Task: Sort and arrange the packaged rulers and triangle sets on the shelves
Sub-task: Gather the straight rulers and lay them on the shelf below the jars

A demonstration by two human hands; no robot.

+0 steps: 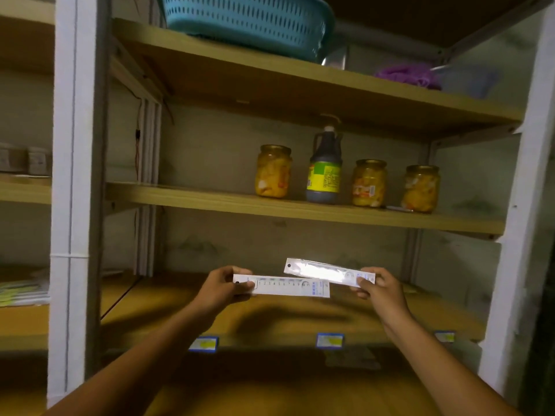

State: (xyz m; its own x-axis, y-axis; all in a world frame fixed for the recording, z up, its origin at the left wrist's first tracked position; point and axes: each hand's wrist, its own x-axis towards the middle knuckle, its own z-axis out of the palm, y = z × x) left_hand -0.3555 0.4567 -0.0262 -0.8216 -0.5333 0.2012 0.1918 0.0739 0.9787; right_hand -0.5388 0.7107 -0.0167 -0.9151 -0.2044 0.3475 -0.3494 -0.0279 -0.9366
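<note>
Nearest to the person, two bare forearms are reaching up and forward over the front edge of a wooden shelf (270, 331), which is carrying three blue-bordered price labels (329, 339) along its lip. The left hand (220, 285) is pinching the left end of a packaged ruler (285, 286), thumb on top and fingers curled underneath, and is holding it roughly level above the shelf board. Printed numbers are showing through its clear sleeve. The right hand (380, 285) is gripping the right end of a second packaged ruler (327, 271), fingers closed around it. That one is sitting slightly higher and further back, tilting down to the right, and light is glaring off its wrapper. The two packages are overlapping a little in the middle of the view; whether they are touching is not clear. Both are hanging in the air, neither resting on the board.

Off to the left, beyond a white upright post (75, 205), a stack of flat packets (24, 291) is lying on a neighbouring shelf.

One level up and further back, three jars of yellow preserved fruit (273, 171) are standing in a row, with a dark sauce bottle (324, 172) with a yellow-green label standing between the first and second jar.

On the top board, a turquoise slotted basket (249, 22) is sitting at the front, with something purple (408, 75) lying to its right.
</note>
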